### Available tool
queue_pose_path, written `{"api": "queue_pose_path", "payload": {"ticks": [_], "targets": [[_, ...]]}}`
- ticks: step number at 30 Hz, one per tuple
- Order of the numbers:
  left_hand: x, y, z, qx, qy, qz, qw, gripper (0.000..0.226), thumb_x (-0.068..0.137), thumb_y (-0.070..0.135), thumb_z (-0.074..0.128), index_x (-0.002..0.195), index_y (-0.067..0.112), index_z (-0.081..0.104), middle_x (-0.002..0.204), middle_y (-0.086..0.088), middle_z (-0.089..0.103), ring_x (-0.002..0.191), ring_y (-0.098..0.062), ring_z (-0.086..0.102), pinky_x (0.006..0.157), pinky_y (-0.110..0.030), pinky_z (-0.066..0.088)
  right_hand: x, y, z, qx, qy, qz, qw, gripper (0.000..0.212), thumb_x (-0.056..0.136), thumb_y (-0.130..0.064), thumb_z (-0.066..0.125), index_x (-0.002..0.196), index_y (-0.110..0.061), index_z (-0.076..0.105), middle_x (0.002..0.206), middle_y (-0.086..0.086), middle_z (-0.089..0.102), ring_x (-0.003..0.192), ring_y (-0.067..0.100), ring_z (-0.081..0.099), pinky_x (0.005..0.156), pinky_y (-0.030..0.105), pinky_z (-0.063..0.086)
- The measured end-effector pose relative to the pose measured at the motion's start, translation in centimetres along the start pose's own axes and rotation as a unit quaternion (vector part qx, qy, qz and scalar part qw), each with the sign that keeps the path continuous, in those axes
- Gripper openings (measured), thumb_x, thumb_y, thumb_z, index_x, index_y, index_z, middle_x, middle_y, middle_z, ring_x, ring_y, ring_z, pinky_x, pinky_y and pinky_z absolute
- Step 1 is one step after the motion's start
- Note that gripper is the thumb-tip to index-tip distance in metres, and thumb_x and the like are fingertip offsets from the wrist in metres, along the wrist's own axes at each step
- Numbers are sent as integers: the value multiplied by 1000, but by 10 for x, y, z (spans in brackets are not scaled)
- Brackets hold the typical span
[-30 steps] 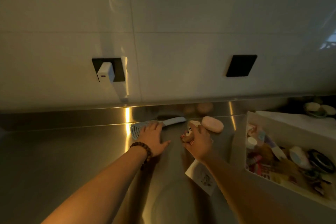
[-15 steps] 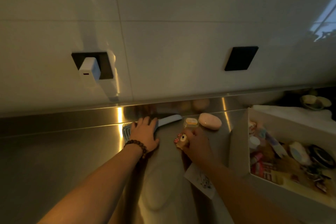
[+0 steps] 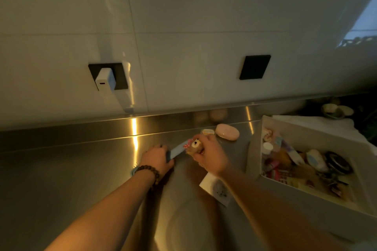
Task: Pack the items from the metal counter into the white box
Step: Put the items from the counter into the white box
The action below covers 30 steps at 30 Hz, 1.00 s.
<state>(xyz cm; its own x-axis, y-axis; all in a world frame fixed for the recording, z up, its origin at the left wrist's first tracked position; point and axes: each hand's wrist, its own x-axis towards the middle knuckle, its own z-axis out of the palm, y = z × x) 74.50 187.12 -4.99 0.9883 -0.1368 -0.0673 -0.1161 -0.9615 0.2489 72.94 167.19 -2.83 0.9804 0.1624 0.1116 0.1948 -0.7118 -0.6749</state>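
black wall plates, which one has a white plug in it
The left black wall plate, above the left hand, holds the white plug. The right black wall plate, above the pink oval case, is bare.

A dim home kitchen, by the look of it: a brushed stainless-steel counter (image 3: 61, 179) with a raised backsplash runs under large glossy white wall tiles (image 3: 183, 16). Two black wall sockets (image 3: 255, 67) sit above it, one with a white charger (image 3: 105, 78) plugged in.
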Motion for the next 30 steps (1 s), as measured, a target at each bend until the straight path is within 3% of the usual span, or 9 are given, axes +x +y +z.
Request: {"api": "queue_pose_path", "payload": {"ticks": [3,8,14,16,18,21,25,28,30], "targets": [[-7,21,-24,-65,49,4,997,28,77,41,64,98,22,59,100,-3,56,94,-25,55,79,-38,49,-3,-25,-39,42,42,-23,998,40,79,-29,72,112,-39,51,103,-18,37,84,-1,52,75,22,55],[-7,93,-81,-121,138,65,981,31,77,43,65,98,22,60,95,-1,54,87,-23,55,73,-39,50,-13,-42,-132,20,128,-27,991,44,78,-23,73,114,-34,51,106,-7,38,84,0,45,70,0,32],[-10,213,-107,-155,135,153,967,31,79,46,64,97,22,60,97,-1,55,87,-21,55,74,-36,49,-70,-4,-238,-43,212,50,975,47,79,-18,72,120,-26,50,111,2,43,94,11,45,81,20,36],[-13,252,-102,-155,125,189,961,26,78,46,64,92,25,57,91,2,51,81,-19,53,68,-33,46,-97,19,-268,-57,242,75,966,45,80,-20,71,121,-25,51,112,4,45,93,12,45,81,18,36],[-12,287,-92,-156,110,220,957,25,78,47,64,89,26,56,88,4,49,78,-16,49,65,-31,43,-123,41,-295,-65,276,101,954,45,81,-21,71,122,-22,52,112,6,46,90,14,46,78,10,34],[-11,332,-73,-155,61,275,947,29,79,47,65,96,25,60,93,5,52,81,-13,49,69,-31,44,-156,71,-331,-66,314,136,937,48,80,-19,72,124,-20,51,115,11,50,95,21,54,81,25,41],[-15,378,-51,-111,-67,355,926,33,76,48,68,101,29,61,99,5,60,84,-12,53,73,-29,47,-188,106,-361,-63,335,163,926,47,80,-22,73,122,-21,51,113,7,48,95,18,52,82,28,41],[-18,396,-34,-26,-102,371,923,17,78,49,64,86,35,60,83,11,58,76,-10,52,62,-25,40,-197,126,-361,-60,317,182,929,51,80,-22,72,126,-19,51,118,11,54,100,23,58,86,34,48],[-15,399,-22,-23,-145,349,926,18,80,41,64,94,30,61,86,9,56,79,-11,50,64,-23,37,-198,138,-353,-52,303,175,935,49,79,-22,72,123,-23,51,116,7,52,99,20,56,80,29,47]]}}
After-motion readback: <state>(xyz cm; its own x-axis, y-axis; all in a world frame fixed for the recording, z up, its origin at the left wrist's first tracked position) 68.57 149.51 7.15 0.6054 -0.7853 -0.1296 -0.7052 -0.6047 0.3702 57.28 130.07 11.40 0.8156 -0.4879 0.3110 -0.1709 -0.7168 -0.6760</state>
